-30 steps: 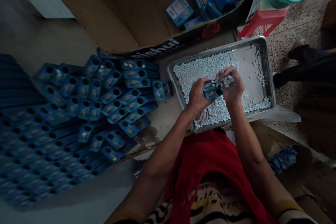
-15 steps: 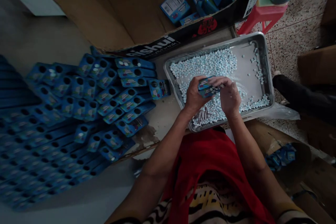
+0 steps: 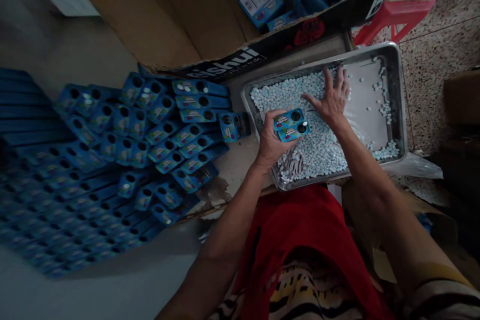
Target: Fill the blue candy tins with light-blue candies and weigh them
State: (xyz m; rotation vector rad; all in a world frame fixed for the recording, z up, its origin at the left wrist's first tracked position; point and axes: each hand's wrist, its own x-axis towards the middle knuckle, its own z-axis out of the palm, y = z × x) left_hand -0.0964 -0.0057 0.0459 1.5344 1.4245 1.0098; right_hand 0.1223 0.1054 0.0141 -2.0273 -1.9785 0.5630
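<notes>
Over the tray (image 3: 401, 110), left grip (image 3: 270, 140) around boxes (image 3: 291, 133), tops (image 3: 287, 119) lengthwise rightward, right grip (image 3: 333, 102) splayed

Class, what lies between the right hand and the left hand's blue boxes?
The head view shows pale pellets in the metal tray between the right hand and boxes.

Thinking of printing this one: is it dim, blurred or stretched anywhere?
In the head view, light is dim, with deep shadow at lower right; in the head view, stacked boxes at left look smeared and stretched, whereas lettering on the held boxes is clearer.
</notes>
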